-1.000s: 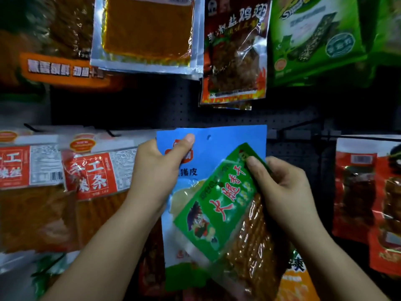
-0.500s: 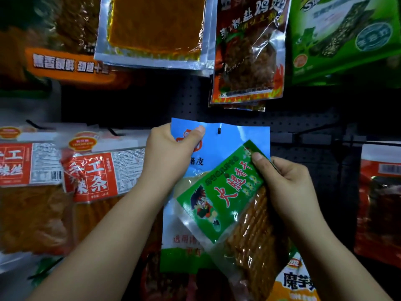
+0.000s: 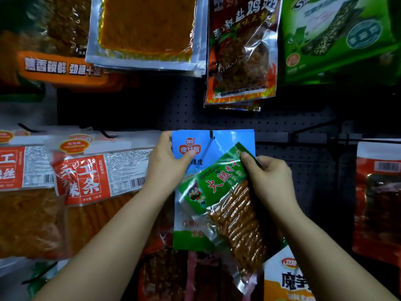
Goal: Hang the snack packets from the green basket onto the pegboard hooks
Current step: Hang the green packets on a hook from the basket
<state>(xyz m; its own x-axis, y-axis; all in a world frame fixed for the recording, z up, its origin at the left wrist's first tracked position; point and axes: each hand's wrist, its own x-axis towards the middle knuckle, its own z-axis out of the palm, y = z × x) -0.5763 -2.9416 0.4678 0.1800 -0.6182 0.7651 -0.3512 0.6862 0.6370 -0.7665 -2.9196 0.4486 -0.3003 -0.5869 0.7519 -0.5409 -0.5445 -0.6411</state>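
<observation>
Just left of the fingers (image 3: 165,136) of the left hand (image 3: 167,168) hangs a red-labelled packet (image 3: 86,177) of orange strips with a barcode, and a similar red-labelled one (image 3: 19,170) hangs farther left. High above those fingers are a silver-edged pouch (image 3: 147,29) holding an orange sheet and, to its left, an orange-banner packet (image 3: 60,66). Above the fingers (image 3: 247,157) of the right hand (image 3: 271,179) hangs a flame-printed packet (image 3: 240,51) with a clear window, and a green seaweed packet (image 3: 336,35) is up to their right. Well right of them is a red packet (image 3: 377,192); below them is a white-and-orange packet (image 3: 284,279).
</observation>
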